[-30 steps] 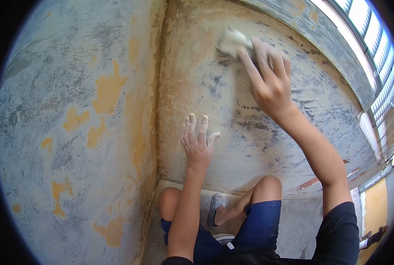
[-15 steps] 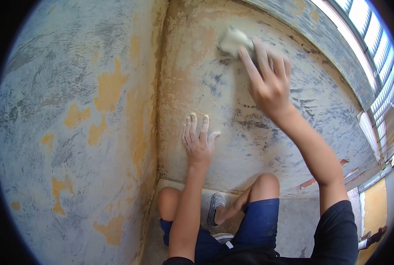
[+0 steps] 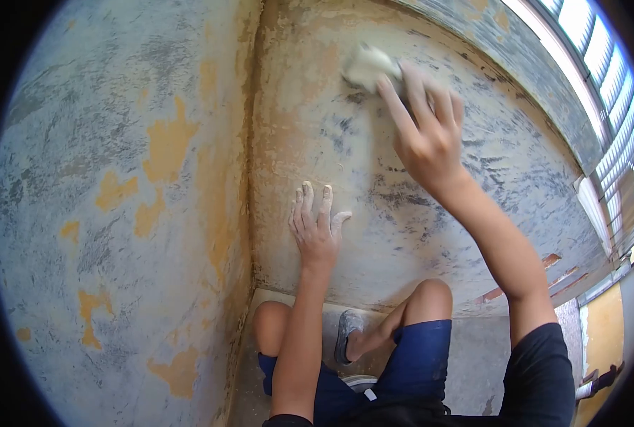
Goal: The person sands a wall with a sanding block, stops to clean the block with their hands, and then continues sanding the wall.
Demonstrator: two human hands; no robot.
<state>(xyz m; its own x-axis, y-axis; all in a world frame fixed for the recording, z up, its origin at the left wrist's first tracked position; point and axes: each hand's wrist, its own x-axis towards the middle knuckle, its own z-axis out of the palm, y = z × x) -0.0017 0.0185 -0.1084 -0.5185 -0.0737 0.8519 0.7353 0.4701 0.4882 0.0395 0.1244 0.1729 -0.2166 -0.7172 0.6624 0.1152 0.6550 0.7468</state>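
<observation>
Whitish and blurred, a pad (image 3: 371, 65) sits against the upper part of the scuffed plaster wall (image 3: 402, 252), right of the corner (image 3: 248, 178). The right hand (image 3: 430, 135) has its fingers clamped on the pad's near edge, though blur hides the exact grip. Lower down, the left hand (image 3: 318, 226) rests on the same wall, its 4 dusty fingers slightly apart and the thumb held wide. Any print on the small white tag (image 3: 371, 394) by the navy shorts (image 3: 418, 363) is too small to read. Since 0.5 s ago the view has slid slightly; pad and both hands remain at nearly the same spots on the wall.
</observation>
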